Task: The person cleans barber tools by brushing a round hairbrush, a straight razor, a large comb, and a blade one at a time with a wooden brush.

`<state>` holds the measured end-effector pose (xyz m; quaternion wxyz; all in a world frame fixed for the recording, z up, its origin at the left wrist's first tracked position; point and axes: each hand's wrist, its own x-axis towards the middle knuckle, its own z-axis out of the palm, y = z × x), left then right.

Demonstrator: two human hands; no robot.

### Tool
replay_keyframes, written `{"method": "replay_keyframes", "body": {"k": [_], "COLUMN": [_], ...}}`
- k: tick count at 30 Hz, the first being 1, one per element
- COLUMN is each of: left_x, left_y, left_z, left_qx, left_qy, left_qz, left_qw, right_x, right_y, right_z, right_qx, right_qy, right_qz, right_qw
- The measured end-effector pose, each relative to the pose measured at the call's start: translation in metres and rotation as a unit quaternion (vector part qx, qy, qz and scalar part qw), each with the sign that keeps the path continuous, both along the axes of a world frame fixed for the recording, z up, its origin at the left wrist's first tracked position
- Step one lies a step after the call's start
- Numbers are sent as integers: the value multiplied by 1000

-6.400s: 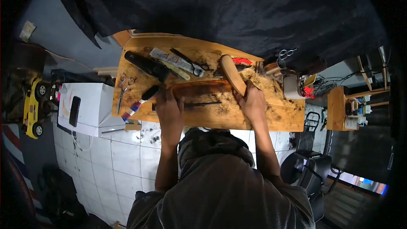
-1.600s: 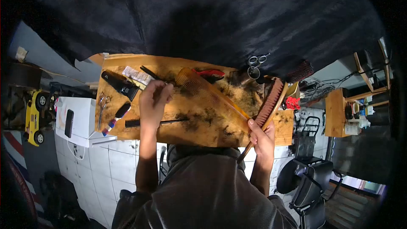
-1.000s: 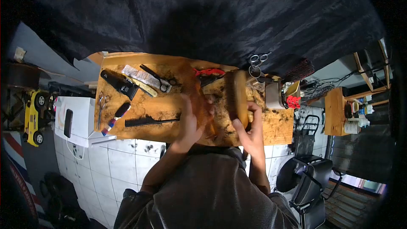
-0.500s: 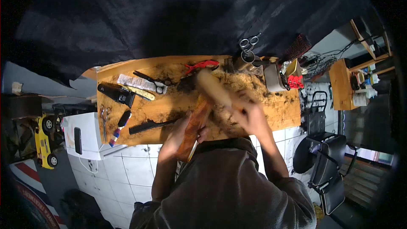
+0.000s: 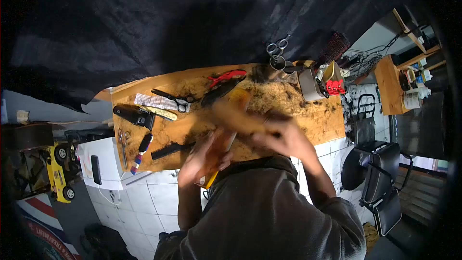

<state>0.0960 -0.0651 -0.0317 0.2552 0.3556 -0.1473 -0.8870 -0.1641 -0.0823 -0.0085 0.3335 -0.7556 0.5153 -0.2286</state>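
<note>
My left hand is closed around a large orange-brown comb, which slants up and away over the table. In my right hand is a brush, smeared by motion, lying across the comb; whether they touch I cannot tell. Left of my left hand lies a black comb. Beyond the orange comb are a dark elongated tool and a red item that I cannot identify.
Dark hair clippings litter the wooden table. Black clippers, black scissors, silver scissors and a striped-handled brush lie left. A metal cup and a container stand back right. A dark cloth hangs behind.
The brush has swept left and lower across the comb, and the comb's far end now shows past it. My right hand has shifted slightly right and nearer me. The camera view has turned slightly.
</note>
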Motion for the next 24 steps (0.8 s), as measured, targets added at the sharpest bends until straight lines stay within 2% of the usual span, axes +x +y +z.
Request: {"method": "replay_keyframes", "body": {"k": [1, 3, 4, 6, 7, 8, 9, 10, 11, 12, 13, 15, 16, 17, 19, 21, 22, 23, 24], "left_x": [3, 11, 12, 10, 9, 7, 4, -4, -12, -16, -13, -8, -14, -12, -8, -8, -7, -7, -11], "left_y": [1, 6, 6, 4, 4, 2, -2, -6, -10, -12, -13, -15, -11, -12, -16, -14, -15, -18, -18], "left_z": [-2, -8, -6, 0, -4, -10, -14, -9, 0, 4, -4, -20, -16, -18, -27, -29, -25, -19, -8], "left_qx": [7, 23, -14, -86, -83, -80, -79, -35, 10, 56, 17, -64, 30, 12, -26, -14, -8, -3, -10], "left_qy": [-2, -7, -15, -32, -49, -67, -83, -63, -43, -24, -22, -17, 34, 35, 36, 69, 95, 122, 65], "left_qz": [8, 26, 33, 47, 62, 77, 90, 121, 153, 186, 172, 142, 186, 146, 66, 67, 68, 68, 92], "left_qw": [1000, 999, 999, 995, 993, 992, 989, 990, 987, 981, 985, 988, 981, 989, 997, 995, 993, 990, 994], "right_x": [-3, -9, -9, -11, -10, -3, -1, 12, 16, 26, 33, 32, 30, 22, 2, -3, -4, -6, -8], "right_y": [-9, -18, -21, -16, -10, -2, 7, 17, 22, 29, 33, 31, 27, 17, 9, -8, -13, -12, -9], "right_z": [-8, 0, 7, 10, 11, 12, 9, 21, 19, 18, 16, 21, 23, 18, 8, 2, 5, 9, 13], "right_qx": [-116, -121, -123, -102, -88, -50, -44, 16, 31, 10, -11, -34, -47, -55, 88, -110, -141, -114, -85], "right_qy": [-36, -46, -51, -70, -79, -126, -98, -139, -74, -111, -148, -122, -107, -93, -26, -20, -18, -32, -45], "right_qz": [-58, -187, -249, -184, -151, -100, 3, 44, 136, 153, 171, 137, 120, 99, -42, -178, -223, -200, -176], "right_qw": [991, 974, 959, 975, 981, 986, 994, 989, 987, 982, 974, 982, 986, 989, 995, 978, 964, 973, 980]}}
